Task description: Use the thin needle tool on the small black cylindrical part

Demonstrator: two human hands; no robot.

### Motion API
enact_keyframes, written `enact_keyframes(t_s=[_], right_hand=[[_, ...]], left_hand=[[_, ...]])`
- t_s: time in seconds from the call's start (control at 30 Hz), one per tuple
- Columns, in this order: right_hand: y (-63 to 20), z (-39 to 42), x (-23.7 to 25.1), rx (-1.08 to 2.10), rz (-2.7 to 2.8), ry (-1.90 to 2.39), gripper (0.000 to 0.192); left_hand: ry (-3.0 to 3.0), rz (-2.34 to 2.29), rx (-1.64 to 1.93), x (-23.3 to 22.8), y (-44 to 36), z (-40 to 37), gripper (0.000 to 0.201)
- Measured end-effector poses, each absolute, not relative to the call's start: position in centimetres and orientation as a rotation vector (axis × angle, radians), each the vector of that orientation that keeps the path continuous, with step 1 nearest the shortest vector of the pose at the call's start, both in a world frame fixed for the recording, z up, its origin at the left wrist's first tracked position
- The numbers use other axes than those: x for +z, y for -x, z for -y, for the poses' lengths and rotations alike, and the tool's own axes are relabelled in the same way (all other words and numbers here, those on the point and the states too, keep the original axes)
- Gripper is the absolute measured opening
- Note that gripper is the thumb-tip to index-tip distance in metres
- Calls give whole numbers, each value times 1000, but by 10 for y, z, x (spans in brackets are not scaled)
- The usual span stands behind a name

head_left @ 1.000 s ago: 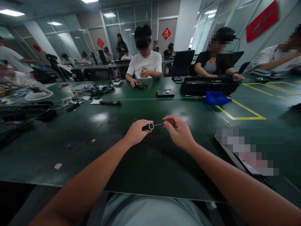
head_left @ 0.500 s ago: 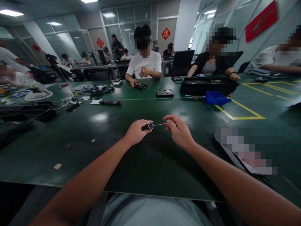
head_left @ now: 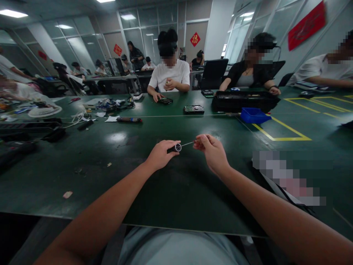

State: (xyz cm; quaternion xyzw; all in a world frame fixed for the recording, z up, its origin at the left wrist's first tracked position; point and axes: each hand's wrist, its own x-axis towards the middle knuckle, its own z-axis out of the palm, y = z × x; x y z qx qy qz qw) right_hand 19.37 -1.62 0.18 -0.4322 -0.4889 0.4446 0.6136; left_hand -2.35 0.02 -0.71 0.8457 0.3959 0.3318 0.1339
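My left hand is closed round a small black cylinder with a silvery ring at its end, which faces right and toward me. From the right, my right hand grips a screwdriver with a thin metal shaft. Its reddish handle is mostly hidden in my fingers. The shaft slants down to the left, and its tip meets the cylinder's ringed end; how deep it reaches inside I cannot tell. Both hands are held over the green table.
A dark pen-like tool, a hard drive, a blue bin and a long black case lie farther back. Cables and parts crowd the left. A blurred-out sheet lies right of my arm. Co-workers sit across the table.
My right hand has turned and its fingers have closed further over the screwdriver handle. The shaft now slants more steeply. My left hand and the cylinder have shifted very slightly right.
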Motion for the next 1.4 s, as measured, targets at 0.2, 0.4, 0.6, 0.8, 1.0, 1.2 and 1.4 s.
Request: enact_keyframes(t_s=[0.2, 0.4, 0.6, 0.8, 1.0, 1.2, 1.4], right_hand=[[-200, 6, 3, 1303, 837, 997, 23], [-201, 2, 1, 1245, 766, 1047, 20], [-197, 8, -3, 1049, 889, 1090, 16], [-196, 11, 1, 1005, 953, 1044, 19], [-195, 15, 2, 975, 1050, 1069, 21], [-196, 14, -1, 902, 1123, 1080, 19], [-197, 14, 0, 889, 1158, 1092, 21]], left_hand=[[-2547, -1115, 996, 1, 22, -2, 42], [-2525, -1218, 869, -3, 24, -5, 43], [-2324, -1290, 877, -2, 24, 0, 49], [-1730, -1166, 1070, -1, 19, -1, 37], [-1480, -1039, 1114, 1, 17, 0, 27], [-2292, -1193, 874, 12, 13, 17, 24], [-2682, -1062, 490, 12, 7, 25, 31]])
